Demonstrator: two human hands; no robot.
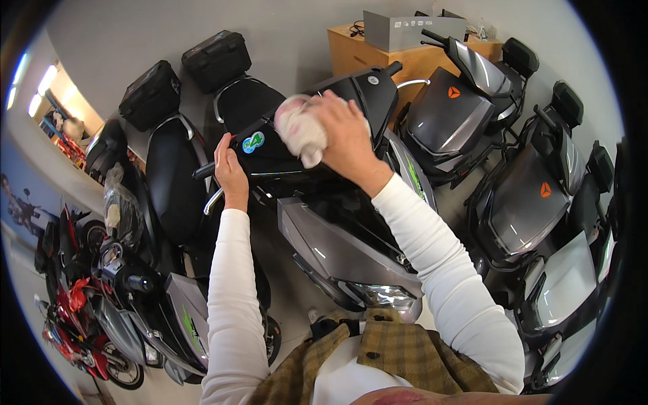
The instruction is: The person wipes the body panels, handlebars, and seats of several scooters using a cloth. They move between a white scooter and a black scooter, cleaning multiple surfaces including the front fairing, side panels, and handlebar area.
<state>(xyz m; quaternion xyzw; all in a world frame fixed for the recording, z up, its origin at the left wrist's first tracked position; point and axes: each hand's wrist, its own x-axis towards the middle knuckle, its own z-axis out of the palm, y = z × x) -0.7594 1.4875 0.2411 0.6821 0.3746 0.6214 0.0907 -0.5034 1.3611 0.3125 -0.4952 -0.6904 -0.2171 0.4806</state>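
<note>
A crumpled white and pink cloth (299, 129) is in my right hand (347, 136), over the handlebar cover of a dark scooter (324, 238). The hand is slightly blurred, and it hides part of the cloth. My left hand (231, 169) rests with extended fingers against the left edge of the same cover, beside the black handlebar grip (203, 170) and a silver brake lever (213, 201). Between the hands, a round blue and green sticker (253, 142) sits on the black cover. The scooter's grey front panel and headlight (387, 293) face me.
More scooters stand close on both sides, with grey ones (445, 111) at the right. Black top cases (216, 61) are behind at the left. A wooden desk (349, 53) stands against the wall. Red motorcycles (76, 324) are at the far left; a person (73, 129) is beyond an opening.
</note>
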